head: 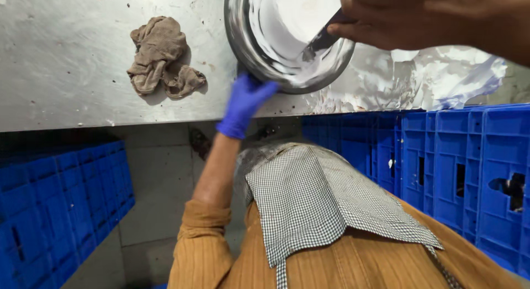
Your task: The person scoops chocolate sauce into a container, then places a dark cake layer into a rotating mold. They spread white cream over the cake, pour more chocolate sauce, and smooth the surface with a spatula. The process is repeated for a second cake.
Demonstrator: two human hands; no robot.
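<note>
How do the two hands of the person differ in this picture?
The left hand wears a blue glove; the right hand is bare. The left hand grips the near rim of the steel bowl, while the right hand holds a scraper inside the bowl. The left hand comes from below, the right hand from the upper right. Both work at the same white-coated bowl.
</note>
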